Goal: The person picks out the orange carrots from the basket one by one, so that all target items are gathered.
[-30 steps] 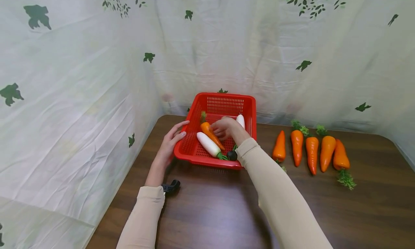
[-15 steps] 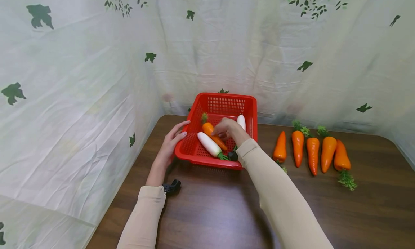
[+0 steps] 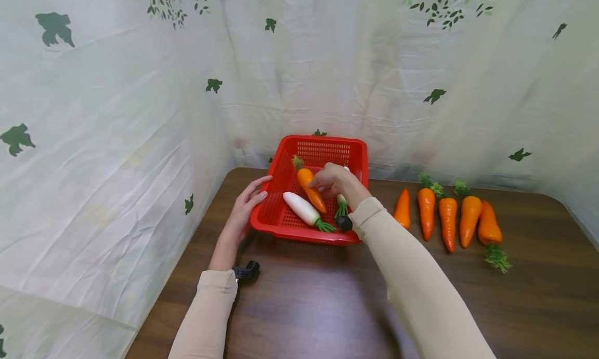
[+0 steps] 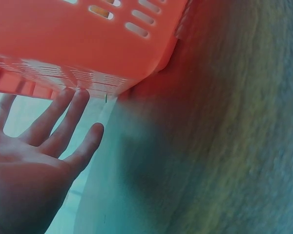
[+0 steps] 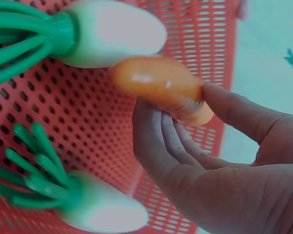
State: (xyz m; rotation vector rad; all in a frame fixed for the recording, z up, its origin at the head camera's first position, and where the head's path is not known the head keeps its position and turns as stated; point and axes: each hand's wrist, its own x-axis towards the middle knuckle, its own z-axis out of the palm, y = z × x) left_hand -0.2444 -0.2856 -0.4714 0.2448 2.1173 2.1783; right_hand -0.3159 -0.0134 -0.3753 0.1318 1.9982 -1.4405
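Note:
My right hand (image 3: 336, 180) reaches into a red perforated basket (image 3: 299, 235) and pinches a glossy orange carrot (image 3: 309, 187) with a green leafy top. In the right wrist view, thumb and fingers close on the carrot (image 5: 154, 80) from both sides, above the basket floor. White radishes with green stalks lie in the basket: one radish (image 3: 300, 208) left of centre, another radish (image 5: 107, 204) partly hidden by my right hand in the head view. My left hand (image 3: 239, 211) touches the basket's left side, its fingers fairly straight against the outer wall (image 4: 88, 80).
Several carrots (image 3: 448, 224) lie in a row on the brown wooden table (image 3: 299, 302), right of the basket. A white curtain (image 3: 262, 109) with leaf and bird prints hangs behind and along the left. Black wrist devices (image 3: 247, 271) sit at both wrists.
My right hand, pinching the carrot, has shifted slightly up and to the right, and the carrot has moved with it. More of the right radish's green stalks shows. My left hand stays at the basket.

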